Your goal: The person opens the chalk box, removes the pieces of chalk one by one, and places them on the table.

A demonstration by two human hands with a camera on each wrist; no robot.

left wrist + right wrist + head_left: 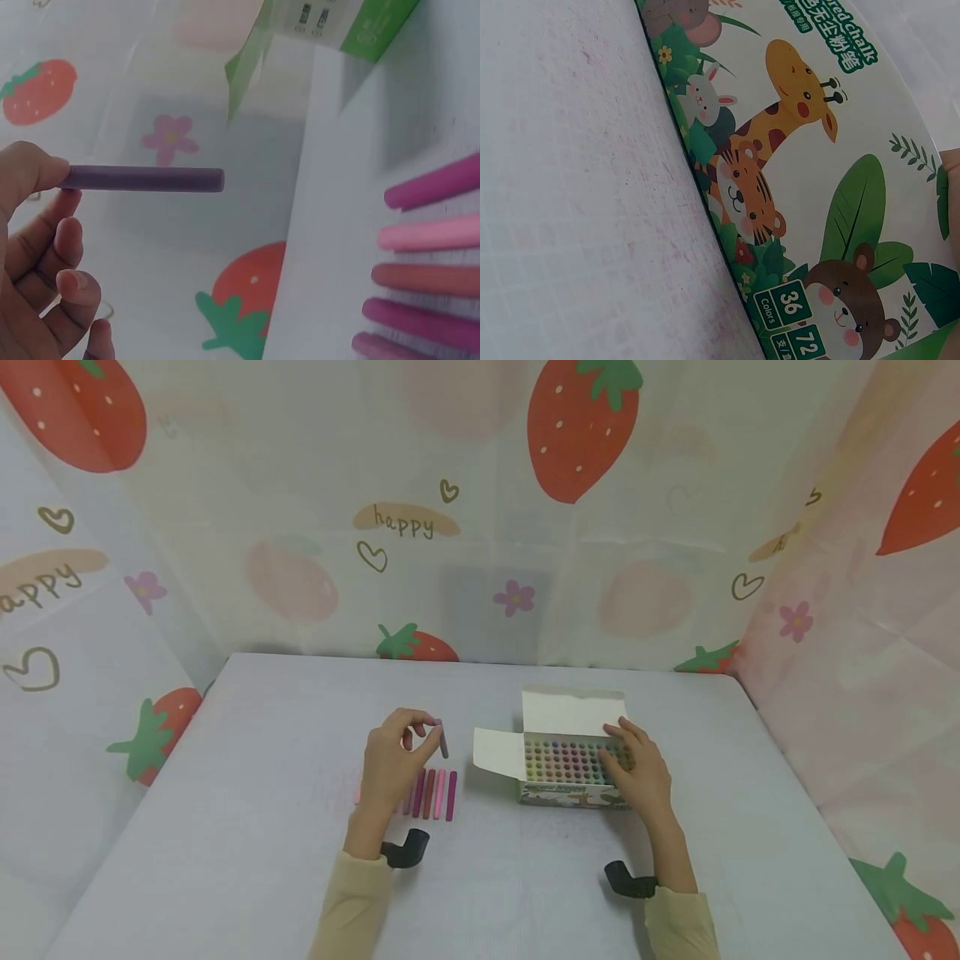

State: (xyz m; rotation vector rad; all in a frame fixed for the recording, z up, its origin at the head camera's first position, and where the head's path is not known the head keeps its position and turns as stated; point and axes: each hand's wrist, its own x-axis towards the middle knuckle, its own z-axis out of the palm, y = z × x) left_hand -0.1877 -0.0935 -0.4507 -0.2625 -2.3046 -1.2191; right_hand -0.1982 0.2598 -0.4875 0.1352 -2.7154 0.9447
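My left hand [393,756] pinches one purple chalk stick [150,179] near its end, between thumb and forefinger. The stick is held above the table, its free end away from the fingers. Below and beside this hand lies a row of pink, purple and brownish chalk sticks [439,795], partly hidden by the hand. My right hand [643,772] rests over the right end of an open chalk box [573,795], fingers spread toward its back edge and thumb over the chalk. Upright chalks of many colours fill the box. Cartoon animals decorate its front panel [840,187].
The box's white back lid [573,710] stands raised, and a side flap [498,752] sticks out to the left. A white cloth covers the table [225,827]. Strawberry-printed curtains [480,552] enclose the back and sides. Faint pink dust marks the cloth before the box.
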